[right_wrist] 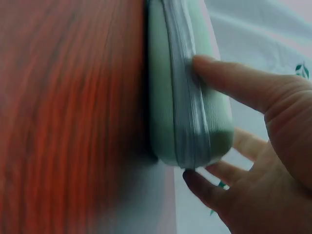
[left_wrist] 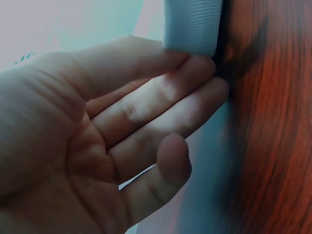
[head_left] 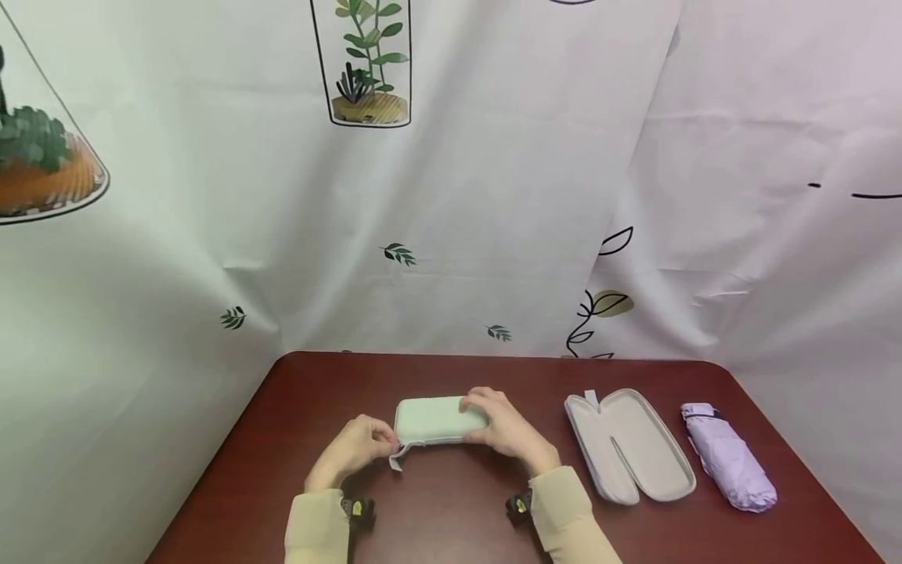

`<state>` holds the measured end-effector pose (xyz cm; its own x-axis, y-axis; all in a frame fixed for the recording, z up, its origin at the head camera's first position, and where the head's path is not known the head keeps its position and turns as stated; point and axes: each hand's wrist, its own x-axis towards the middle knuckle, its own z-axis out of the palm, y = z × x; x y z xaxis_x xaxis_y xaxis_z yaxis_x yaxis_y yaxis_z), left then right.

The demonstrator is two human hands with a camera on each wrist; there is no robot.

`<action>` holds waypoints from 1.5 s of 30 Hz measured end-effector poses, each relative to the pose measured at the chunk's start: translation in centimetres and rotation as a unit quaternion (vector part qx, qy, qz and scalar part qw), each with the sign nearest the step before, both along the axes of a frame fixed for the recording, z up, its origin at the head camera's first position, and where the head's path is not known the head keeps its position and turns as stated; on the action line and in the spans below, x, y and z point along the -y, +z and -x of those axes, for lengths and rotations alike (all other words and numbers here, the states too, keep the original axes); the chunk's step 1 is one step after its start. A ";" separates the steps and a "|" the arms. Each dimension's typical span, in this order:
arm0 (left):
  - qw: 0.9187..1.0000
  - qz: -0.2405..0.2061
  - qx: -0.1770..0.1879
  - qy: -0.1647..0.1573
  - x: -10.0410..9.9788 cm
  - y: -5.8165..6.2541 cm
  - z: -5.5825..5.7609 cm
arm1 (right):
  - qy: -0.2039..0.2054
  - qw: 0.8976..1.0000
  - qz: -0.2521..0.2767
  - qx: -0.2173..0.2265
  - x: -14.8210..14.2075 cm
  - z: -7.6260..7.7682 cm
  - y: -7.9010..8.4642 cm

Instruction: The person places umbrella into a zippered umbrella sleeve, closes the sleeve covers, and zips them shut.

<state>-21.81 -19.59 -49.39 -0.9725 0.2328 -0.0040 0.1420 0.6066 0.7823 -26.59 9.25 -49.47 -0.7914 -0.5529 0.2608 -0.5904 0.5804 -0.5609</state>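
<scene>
A mint-green zippered case (head_left: 431, 419) lies closed on the table, its grey zipper (right_wrist: 183, 87) running along the side. At its left front corner my left hand (head_left: 357, 445) pinches the case's pale fabric tab (left_wrist: 192, 27); the tab partly hides the thumb tip in the left wrist view. My right hand (head_left: 503, 423) grips the right end of the case, with the thumb on the zippered side and the other fingers around the end and far side. In the right wrist view, part of those fingers is hidden behind the case.
To the right, an open pale case (head_left: 651, 446) lies spread in two halves on the dark red table (head_left: 451, 517). Beyond it is a folded lilac umbrella (head_left: 729, 458). A white printed cloth (head_left: 458, 196) hangs behind the table and along its sides.
</scene>
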 end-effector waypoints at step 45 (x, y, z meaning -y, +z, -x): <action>0.996 -0.032 0.000 0.078 -2.1 0.0 0.5 | -0.035 0.998 -0.046 0.005 0.5 -2.3 1.9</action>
<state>-22.33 -17.45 -49.42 -0.9968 0.0792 0.0066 0.0507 0.5696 0.8203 -24.31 8.73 -47.55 -0.8316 -0.5171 0.2024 -0.5404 0.6699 -0.5091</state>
